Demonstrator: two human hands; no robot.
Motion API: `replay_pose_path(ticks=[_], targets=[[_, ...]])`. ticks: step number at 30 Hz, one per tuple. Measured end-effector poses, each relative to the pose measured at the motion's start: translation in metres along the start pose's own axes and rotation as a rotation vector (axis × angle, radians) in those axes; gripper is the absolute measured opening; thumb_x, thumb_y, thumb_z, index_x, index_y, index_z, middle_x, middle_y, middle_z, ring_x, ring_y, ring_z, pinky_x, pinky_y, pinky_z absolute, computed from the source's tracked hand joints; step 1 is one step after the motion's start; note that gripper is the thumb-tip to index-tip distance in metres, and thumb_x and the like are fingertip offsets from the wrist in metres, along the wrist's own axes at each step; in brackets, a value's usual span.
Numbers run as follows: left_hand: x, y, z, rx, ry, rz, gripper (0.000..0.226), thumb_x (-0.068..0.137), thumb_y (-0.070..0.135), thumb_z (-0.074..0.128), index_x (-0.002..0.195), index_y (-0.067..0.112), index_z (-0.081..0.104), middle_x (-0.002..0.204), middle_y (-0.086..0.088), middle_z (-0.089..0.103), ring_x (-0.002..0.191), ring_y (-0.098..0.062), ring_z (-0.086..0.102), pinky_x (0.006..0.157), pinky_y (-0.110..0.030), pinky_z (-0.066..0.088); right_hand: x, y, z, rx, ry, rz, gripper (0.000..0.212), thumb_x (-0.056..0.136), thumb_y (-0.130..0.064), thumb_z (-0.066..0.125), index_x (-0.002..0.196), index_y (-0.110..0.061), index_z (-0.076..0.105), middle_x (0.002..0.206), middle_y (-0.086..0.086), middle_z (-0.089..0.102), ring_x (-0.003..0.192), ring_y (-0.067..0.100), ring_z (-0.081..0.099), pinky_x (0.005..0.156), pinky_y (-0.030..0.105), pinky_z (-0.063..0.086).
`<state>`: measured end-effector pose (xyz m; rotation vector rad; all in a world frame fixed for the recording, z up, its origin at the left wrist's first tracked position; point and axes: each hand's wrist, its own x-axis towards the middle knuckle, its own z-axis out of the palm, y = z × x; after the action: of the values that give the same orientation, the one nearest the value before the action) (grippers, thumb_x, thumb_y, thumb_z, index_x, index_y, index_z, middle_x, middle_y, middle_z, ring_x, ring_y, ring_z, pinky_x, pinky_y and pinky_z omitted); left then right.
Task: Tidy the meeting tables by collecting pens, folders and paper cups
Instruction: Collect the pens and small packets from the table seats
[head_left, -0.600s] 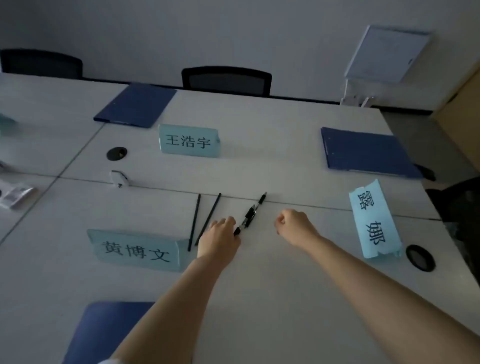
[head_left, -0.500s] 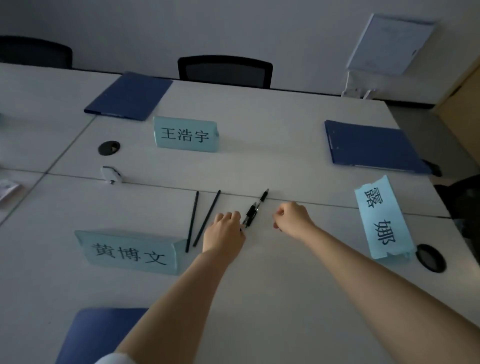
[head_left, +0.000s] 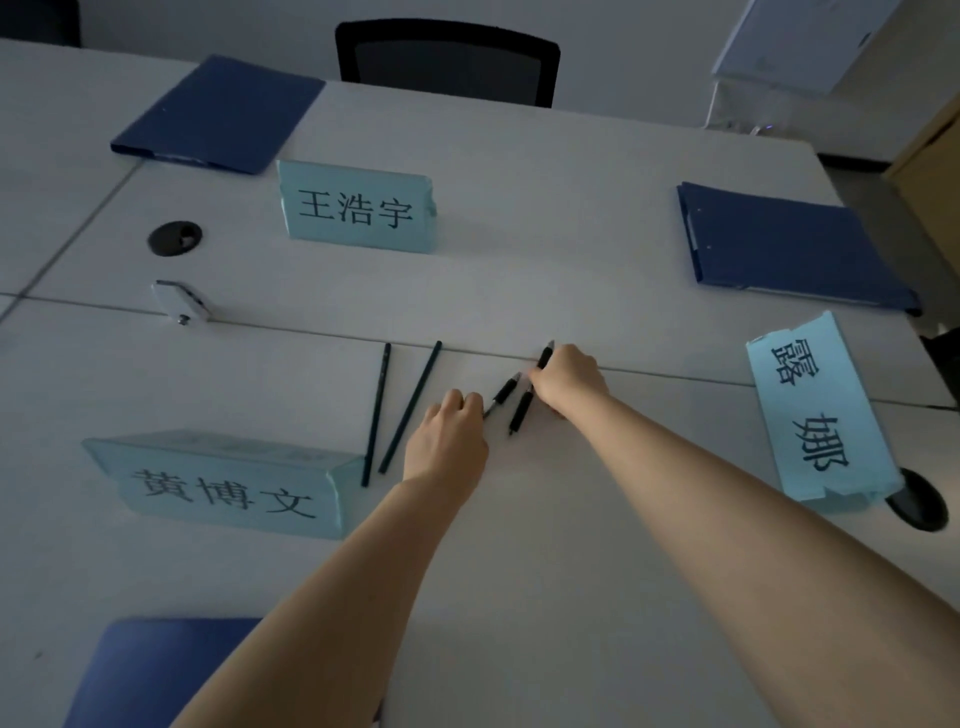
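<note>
Both hands down on the pens, mid-bench.
Left hand (head_left: 448, 435) knuckles-up, fingers curled onto one pen (head_left: 503, 393); right hand (head_left: 567, 375), at two o'clock, pinching another pen (head_left: 524, 404).

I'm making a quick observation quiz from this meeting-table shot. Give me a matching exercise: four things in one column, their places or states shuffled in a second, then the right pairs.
Things:
1. two pencils
2. right hand
3. left hand
4. lying name card

Places or states:
A. flat on the table, right side
B. on the longer black pen
C. at the tip of the shorter black pen
D. untouched, left of both hands

Pairs: 1-D, 2-B, 3-C, 4-A
</note>
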<state>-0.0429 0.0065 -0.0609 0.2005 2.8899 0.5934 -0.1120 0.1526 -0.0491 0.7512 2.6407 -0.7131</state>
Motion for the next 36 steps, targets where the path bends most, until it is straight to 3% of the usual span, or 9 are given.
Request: replay_pose_path(ticks=[5, 10, 15, 19, 21, 24, 27, 31, 36], targets=[[-0.006, 0.004, -0.017, 0.069, -0.118, -0.081, 0.023, 0.092, 0.013, 0.047, 0.115, 0.011, 0.045, 0.117, -0.010, 0.052, 0.100, -0.032, 0.058, 0.064, -0.035, 0.038, -0.012, 0.004, -0.006, -0.068, -0.066, 0.024, 0.028, 0.088, -0.016, 0.053, 0.113, -0.004, 0.060, 0.119, 0.017, 0.062, 0.108, 0.035, 0.061, 0.083, 0.034, 0.050], [-0.006, 0.008, -0.041, -0.252, -0.067, -0.370, 0.019, 0.093, 0.006, 0.035, 0.111, 0.004, 0.039, 0.121, -0.020, 0.053, 0.107, -0.040, 0.055, 0.077, -0.041, 0.041, -0.031, -0.002, -0.008, -0.029, -0.137, -0.035, 0.035, 0.089, -0.025, 0.051, 0.111, 0.001, 0.060, 0.113, 0.021, 0.063, 0.100, 0.037, 0.063, 0.078, 0.036, 0.053], [0.013, -0.020, -0.078, -0.375, 0.072, -0.539, 0.035, 0.101, 0.026, 0.031, 0.116, -0.001, 0.048, 0.122, -0.027, 0.056, 0.111, -0.043, 0.054, 0.087, -0.042, 0.043, -0.051, -0.038, -0.007, 0.158, -0.273, -0.007, 0.034, 0.087, -0.013, 0.042, 0.118, -0.002, 0.049, 0.112, 0.016, 0.054, 0.088, 0.034, 0.063, 0.051, 0.035, 0.057], [0.034, -0.056, -0.090, -0.374, 0.003, -0.672, 0.032, 0.094, 0.002, 0.037, 0.121, -0.008, 0.052, 0.120, -0.027, 0.058, 0.107, -0.040, 0.061, 0.088, -0.040, 0.052, -0.058, -0.068, 0.007, 0.220, -0.319, -0.057, 0.008, 0.083, -0.012, 0.042, 0.084, -0.005, 0.045, 0.092, 0.014, 0.051, 0.059, 0.025, 0.053, 0.045, 0.022, 0.040], [0.039, -0.070, -0.089, -0.341, -0.028, -0.662, 0.031, 0.092, 0.000, 0.041, 0.121, -0.010, 0.050, 0.116, -0.027, 0.060, 0.105, -0.039, 0.062, 0.085, -0.041, 0.055, -0.057, -0.077, 0.020, 0.240, -0.327, -0.062, 0.013, 0.084, -0.013, 0.045, 0.072, -0.011, 0.040, 0.082, 0.011, 0.050, 0.054, 0.022, 0.048, 0.044, 0.019, 0.037], [0.042, -0.078, -0.085, -0.321, -0.096, -0.607, 0.024, 0.091, 0.010, 0.055, 0.108, -0.006, 0.055, 0.097, -0.020, 0.064, 0.080, -0.031, 0.065, 0.057, -0.032, 0.051, -0.055, -0.086, 0.038, 0.171, -0.319, -0.102, 0.016, 0.082, -0.026, 0.057, 0.076, -0.013, 0.048, 0.082, 0.007, 0.053, 0.071, 0.026, 0.056, 0.057, 0.024, 0.043], [0.046, -0.079, -0.074, -0.264, -0.142, -0.574, 0.029, 0.086, 0.023, 0.069, 0.085, 0.002, 0.049, 0.069, -0.008, 0.052, 0.054, -0.017, 0.048, 0.041, -0.024, 0.035, -0.051, -0.091, 0.050, 0.107, -0.253, -0.087, 0.036, 0.077, -0.035, 0.065, 0.105, -0.013, 0.061, 0.102, 0.007, 0.062, 0.098, 0.029, 0.062, 0.072, 0.029, 0.044], [0.054, -0.079, -0.063, -0.198, -0.132, -0.531, 0.035, 0.082, 0.014, 0.070, 0.068, 0.010, 0.038, 0.083, -0.009, 0.053, 0.067, -0.020, 0.052, 0.052, -0.027, 0.042, -0.048, -0.091, 0.057, 0.027, -0.165, -0.070, 0.040, 0.079, -0.029, 0.067, 0.114, -0.013, 0.059, 0.118, 0.008, 0.063, 0.107, 0.029, 0.061, 0.079, 0.031, 0.046], [0.056, -0.076, -0.063, -0.151, -0.155, -0.475, 0.015, 0.084, 0.009, 0.062, 0.082, 0.002, 0.049, 0.105, -0.019, 0.060, 0.084, -0.031, 0.054, 0.064, -0.031, 0.041, -0.046, -0.086, 0.052, -0.011, -0.153, -0.075, 0.035, 0.083, -0.017, 0.060, 0.117, -0.008, 0.057, 0.123, 0.013, 0.060, 0.112, 0.032, 0.059, 0.087, 0.034, 0.047]])
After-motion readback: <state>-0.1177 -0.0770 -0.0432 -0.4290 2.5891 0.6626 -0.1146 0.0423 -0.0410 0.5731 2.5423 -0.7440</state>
